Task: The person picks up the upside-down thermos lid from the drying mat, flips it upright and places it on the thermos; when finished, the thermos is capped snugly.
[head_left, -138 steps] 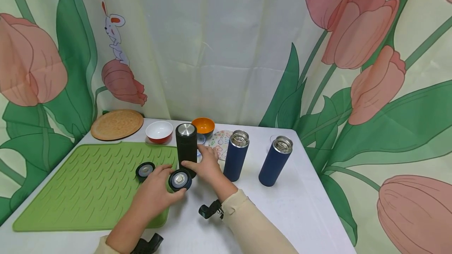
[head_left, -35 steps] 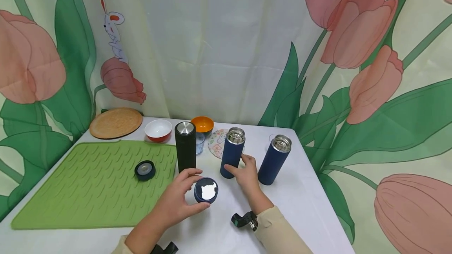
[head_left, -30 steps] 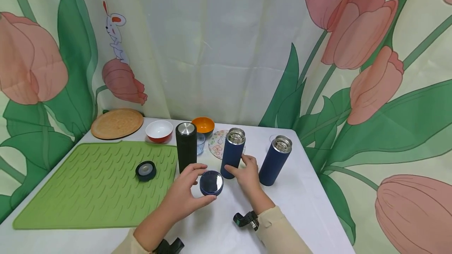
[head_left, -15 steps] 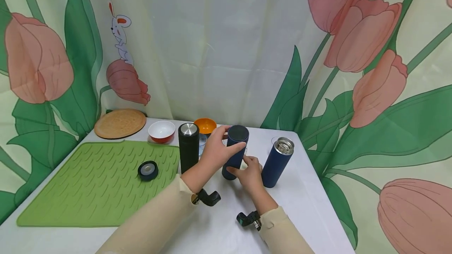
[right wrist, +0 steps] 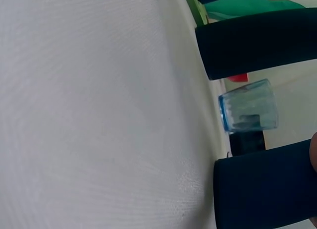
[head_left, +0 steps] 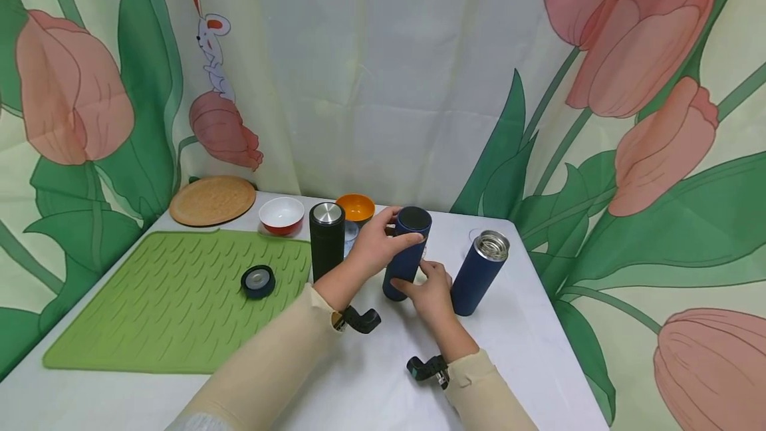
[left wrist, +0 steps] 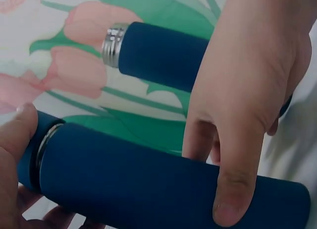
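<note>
My left hand (head_left: pixel 372 246) grips a dark blue lid (head_left: pixel 414 218) at the mouth of the middle blue vacuum flask (head_left: pixel 405 263). A thin silver line shows between lid and body in the left wrist view. Lower on that upright flask, my right hand (head_left: pixel 432 292) holds the body between thumb and fingers. Right of it stands another blue flask (head_left: pixel 477 277), its steel mouth uncovered. A black flask (head_left: pixel 326 241) with a silver-topped lid stands to the left. Another dark lid (head_left: pixel 258 282) lies underside up on the green mat (head_left: pixel 167 311).
Along the back of the table are a round wooden board (head_left: pixel 213 200), a red bowl with white inside (head_left: pixel 281 215) and an orange bowl (head_left: pixel 356 206). A clear bluish cup (right wrist: pixel 249 107) stands behind the flasks. White cloth (head_left: pixel 359 378) covers the table.
My left hand has carried the lid from beside the black flask up and right onto the middle blue flask. Earlier, my right hand moved from the black flask to this blue one.
</note>
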Motion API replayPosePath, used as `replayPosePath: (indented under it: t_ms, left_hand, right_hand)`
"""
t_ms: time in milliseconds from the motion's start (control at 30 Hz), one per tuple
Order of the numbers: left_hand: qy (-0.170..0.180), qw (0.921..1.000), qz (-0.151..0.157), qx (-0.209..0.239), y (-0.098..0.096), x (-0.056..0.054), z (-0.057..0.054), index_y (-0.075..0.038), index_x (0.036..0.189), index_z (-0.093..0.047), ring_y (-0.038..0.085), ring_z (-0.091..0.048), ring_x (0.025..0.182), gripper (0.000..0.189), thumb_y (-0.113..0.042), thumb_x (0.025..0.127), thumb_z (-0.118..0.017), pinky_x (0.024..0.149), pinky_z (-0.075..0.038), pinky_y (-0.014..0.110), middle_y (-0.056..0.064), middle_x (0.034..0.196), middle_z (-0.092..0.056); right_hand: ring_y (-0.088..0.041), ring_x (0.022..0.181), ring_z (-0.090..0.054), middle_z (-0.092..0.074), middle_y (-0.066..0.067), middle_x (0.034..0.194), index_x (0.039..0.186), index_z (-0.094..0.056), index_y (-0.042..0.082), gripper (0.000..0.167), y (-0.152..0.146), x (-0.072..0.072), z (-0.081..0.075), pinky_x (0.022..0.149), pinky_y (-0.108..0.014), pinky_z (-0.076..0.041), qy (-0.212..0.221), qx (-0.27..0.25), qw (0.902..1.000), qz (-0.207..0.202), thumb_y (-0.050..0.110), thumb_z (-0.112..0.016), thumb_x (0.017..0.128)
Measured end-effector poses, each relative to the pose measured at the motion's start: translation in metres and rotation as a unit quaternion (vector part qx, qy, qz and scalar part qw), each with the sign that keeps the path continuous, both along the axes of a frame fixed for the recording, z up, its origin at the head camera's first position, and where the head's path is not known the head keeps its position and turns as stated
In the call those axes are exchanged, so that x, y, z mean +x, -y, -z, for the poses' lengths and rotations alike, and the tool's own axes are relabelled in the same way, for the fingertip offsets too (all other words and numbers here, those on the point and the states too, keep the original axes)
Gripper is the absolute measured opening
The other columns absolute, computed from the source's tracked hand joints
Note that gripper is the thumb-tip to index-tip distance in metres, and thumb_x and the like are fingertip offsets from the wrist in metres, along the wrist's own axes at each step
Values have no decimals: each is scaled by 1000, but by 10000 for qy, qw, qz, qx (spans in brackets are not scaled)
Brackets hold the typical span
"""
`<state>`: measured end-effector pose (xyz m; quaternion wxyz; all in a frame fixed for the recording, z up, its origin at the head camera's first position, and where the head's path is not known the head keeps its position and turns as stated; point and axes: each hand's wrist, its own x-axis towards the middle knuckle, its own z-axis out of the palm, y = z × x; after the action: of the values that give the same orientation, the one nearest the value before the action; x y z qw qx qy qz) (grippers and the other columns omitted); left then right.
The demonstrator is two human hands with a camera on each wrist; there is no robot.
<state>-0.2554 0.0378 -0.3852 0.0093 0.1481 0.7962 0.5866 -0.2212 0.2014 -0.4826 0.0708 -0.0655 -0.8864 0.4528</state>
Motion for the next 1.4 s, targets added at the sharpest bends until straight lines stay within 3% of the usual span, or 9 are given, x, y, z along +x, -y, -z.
replayPosePath:
  t_ms: [200, 267, 467, 667, 767, 933, 1000, 1200, 1400]
  left_hand:
    - [104, 9984, 543, -97, 6, -8, 0, -32, 151, -57, 30, -64, 134, 62, -47, 94, -80, 104, -56, 59, 3, 149, -63]
    - [90, 9984, 509, -212, 6, -8, -2, -29, 153, -54, 30, -63, 135, 67, -47, 94, -80, 105, -55, 59, 4, 149, -62]
    - [-108, 9962, -504, -705, -14, 5, -9, -18, 154, -40, 31, -67, 125, 95, -57, 82, -88, 101, -59, 51, 12, 142, -63]
    - [-418, 9880, -1048, -1053, -24, 10, -9, -15, 146, -46, 29, -72, 111, 86, -61, 84, -85, 91, -63, 47, 12, 131, -68]
    - [-373, 9911, -756, -1034, -16, 6, -8, -18, 152, -46, 30, -69, 118, 84, -58, 88, -83, 95, -62, 50, 10, 139, -64]
    - [-217, 9968, 325, -701, 2, -5, -10, -21, 159, -45, 32, -68, 127, 76, -44, 95, -80, 100, -60, 53, 8, 145, -64]
    - [-147, 9964, 481, -676, 6, -7, -12, -20, 162, -41, 33, -67, 128, 80, -42, 95, -81, 101, -60, 52, 9, 146, -64]
    - [93, 9952, -527, -818, -12, 4, -17, -18, 156, -32, 33, -70, 115, 103, -61, 80, -87, 98, -60, 51, 16, 137, -65]
    - [-151, 9851, -1220, -1203, -27, 12, -19, -16, 137, -40, 31, -73, 101, 90, -70, 80, -83, 84, -64, 45, 15, 121, -69]
  right_hand:
    - [-41, 144, -38, -54, -18, 150, 150, -63, 19, 78, -2, 0, 1, 118, -62, -37, -72, 2, 10000, -20, 41, -93, 81]
    - [-41, 144, -37, -54, -18, 149, 150, -63, 21, 77, -2, 0, 2, 118, -62, -37, -69, -20, 10000, -47, 42, -92, 82]
    - [-42, 146, -34, -51, -17, 151, 150, -63, 24, 75, -1, -2, 2, 117, -64, -37, 38, -33, 9999, -102, 44, -91, 83]
    - [-42, 146, -35, -52, -18, 152, 152, -61, 21, 78, 0, -4, 2, 117, -63, -37, 32, -24, 10000, -79, 41, -92, 83]
    - [-42, 146, -35, -52, -18, 153, 153, -60, 20, 80, 1, -5, 2, 117, -63, -37, 17, -19, 9999, -106, 41, -92, 83]
    - [-42, 146, -36, -53, -19, 152, 153, -60, 21, 80, 0, -4, 3, 118, -63, -36, -49, 88, 9999, -89, 41, -91, 83]
    - [-42, 146, -36, -54, -19, 152, 153, -60, 20, 79, -1, -4, 3, 119, -63, -36, -64, 114, 9999, -110, 41, -91, 83]
    - [-41, 146, -35, -56, -16, 150, 148, -64, 25, 74, -3, -5, 2, 120, -63, -34, -85, 97, 9998, -151, 43, -92, 82]
    - [-41, 144, -38, -58, -15, 147, 146, -66, 27, 70, -3, -5, 2, 118, -62, -34, -125, 172, 9996, -171, 42, -92, 82]
